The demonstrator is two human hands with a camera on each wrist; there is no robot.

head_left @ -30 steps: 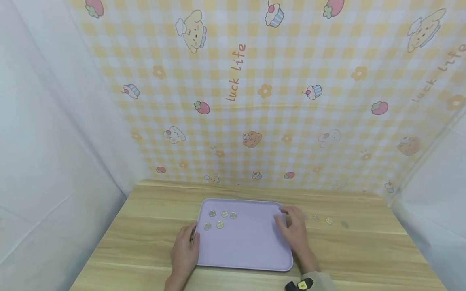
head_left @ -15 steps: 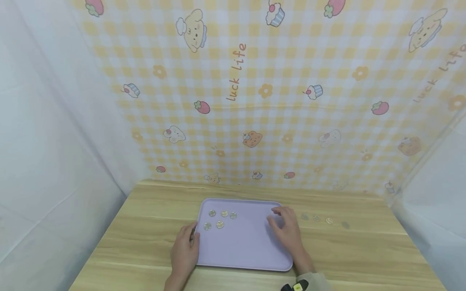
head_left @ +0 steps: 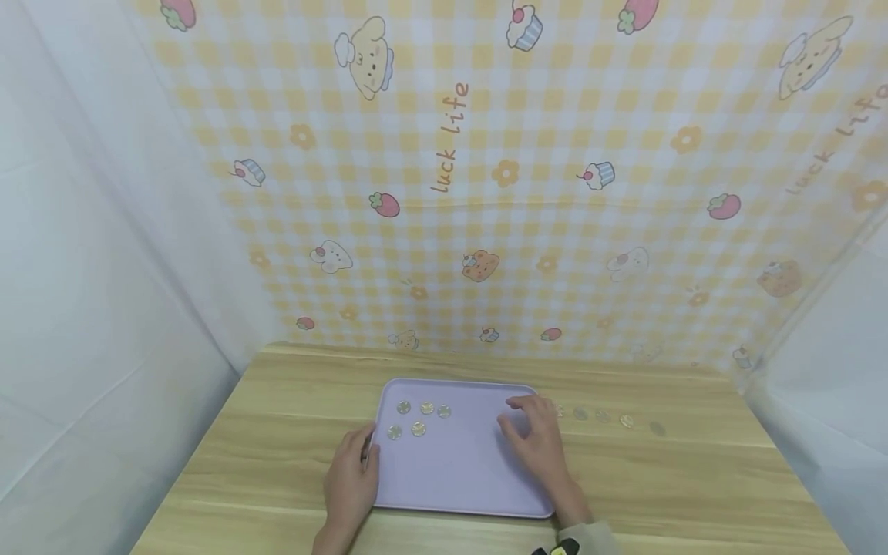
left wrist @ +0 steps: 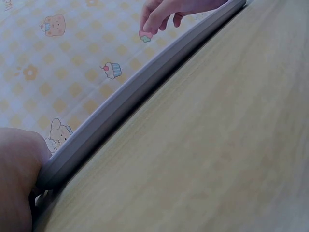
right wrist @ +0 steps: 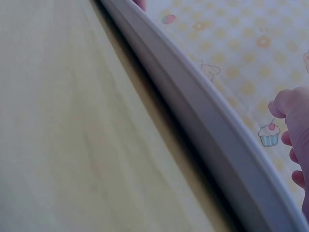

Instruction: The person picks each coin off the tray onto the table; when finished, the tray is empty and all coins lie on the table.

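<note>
A lilac tray (head_left: 465, 482) lies on the wooden table, with several coins (head_left: 418, 428) in its upper left part. The left hand (head_left: 351, 478) grips the tray's left edge, thumb over the rim; the left wrist view shows this hand (left wrist: 19, 169) at the tray's side wall (left wrist: 130, 101). Above the tray's right part hovers the right hand (head_left: 541, 447), thumb and forefinger apart, with no coin visible between them. In the right wrist view the right hand (right wrist: 297, 125) is beyond the tray's rim (right wrist: 212, 101), not touching it.
A row of several coins (head_left: 627, 421) lies on the wooden table (head_left: 666, 486) to the right of the tray. A checked cloth (head_left: 506, 231) with printed figures hangs behind the table, and white cloth (head_left: 104, 308) stands at the left side.
The right hand has moved left from the tray's right edge to over its surface, uncovering more coins of the row on the table. The left hand and the coins on the tray look unchanged.
</note>
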